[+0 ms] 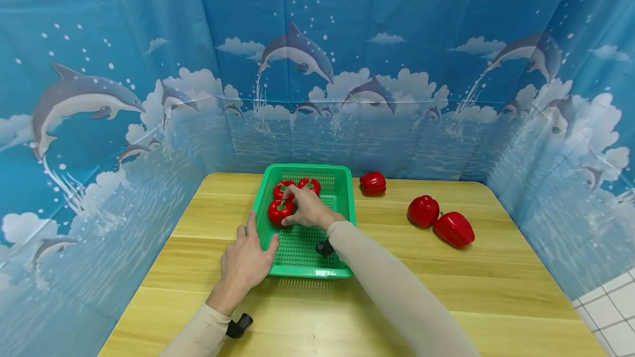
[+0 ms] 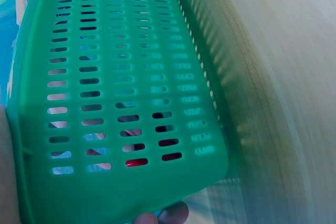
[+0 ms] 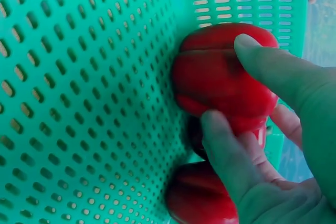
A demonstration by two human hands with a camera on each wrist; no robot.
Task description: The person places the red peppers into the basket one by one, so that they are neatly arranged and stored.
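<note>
A green plastic basket [image 1: 312, 273] with slotted walls stands on the wooden table, and three red bell peppers sit in its far left part. My right hand [image 1: 308, 206] reaches inside and holds the nearest bell pepper [image 1: 279, 212]; in the right wrist view the thumb and fingers lie around this pepper [image 3: 226, 77]. Behind it are a second bell pepper [image 1: 284, 188] and a third [image 1: 310, 185]. At the basket's left side, my left hand [image 1: 246, 260] holds the rim, thumb over the edge and fingers outside. Its fingertips [image 2: 176, 213] show low against the outer wall.
Right of the basket, one bell pepper [image 1: 373, 183] lies near the table's back edge. Two more, a bell pepper [image 1: 423, 211] and its neighbour bell pepper [image 1: 454, 230], lie farther right. A blue dolphin-print curtain [image 1: 347, 125] surrounds the table's back and sides.
</note>
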